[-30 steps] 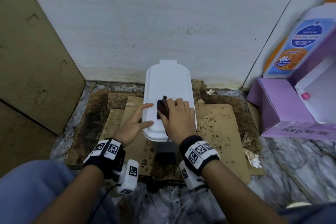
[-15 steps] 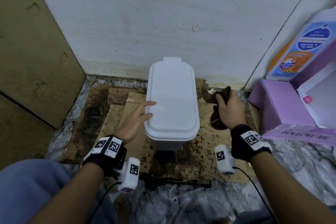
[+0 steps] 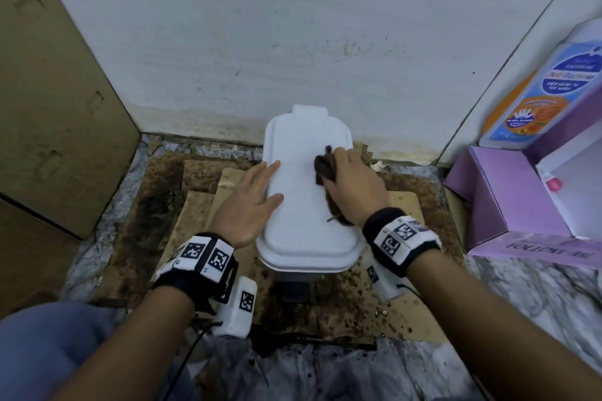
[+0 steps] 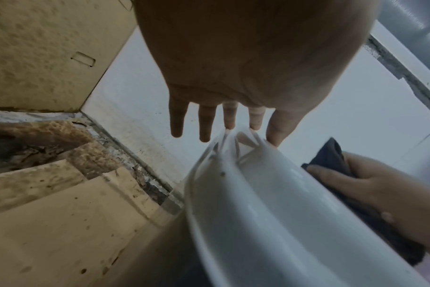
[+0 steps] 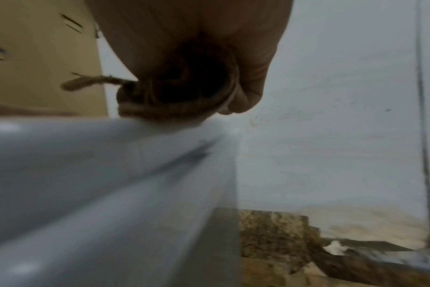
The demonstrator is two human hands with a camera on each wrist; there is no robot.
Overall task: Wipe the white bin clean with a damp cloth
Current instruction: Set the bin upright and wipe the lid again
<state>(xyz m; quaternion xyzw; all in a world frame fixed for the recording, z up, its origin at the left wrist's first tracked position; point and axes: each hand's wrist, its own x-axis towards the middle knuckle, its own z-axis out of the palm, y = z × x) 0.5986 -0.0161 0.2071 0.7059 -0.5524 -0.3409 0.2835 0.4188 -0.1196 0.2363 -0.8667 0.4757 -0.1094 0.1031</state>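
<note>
Two hands work on the white pedal bin (image 3: 308, 205), which stands on stained cardboard (image 3: 400, 286) against the foot of the wall (image 3: 260, 26), its lid shut. We keep our left hand (image 3: 249, 202) flat along the lid's left edge, fingers straight and slightly spread, thumb lying on the lid top. Our right hand (image 3: 353, 187) presses a dark brown cloth (image 3: 324, 168) onto the lid's right side, fingers curled over the bunched fabric; the right wrist view is blurred, but it shows the cloth gathered in the palm. We judge the bin to be light, hollow plastic, stiff yet easy to shove or tip, and its glossy lid looks slippery under a wet cloth. So we brace it from the side and top, not by the lid's rear hinge tab (image 3: 309, 109). The cloth is soft and limp, best kept wadded in the fist.
</note>
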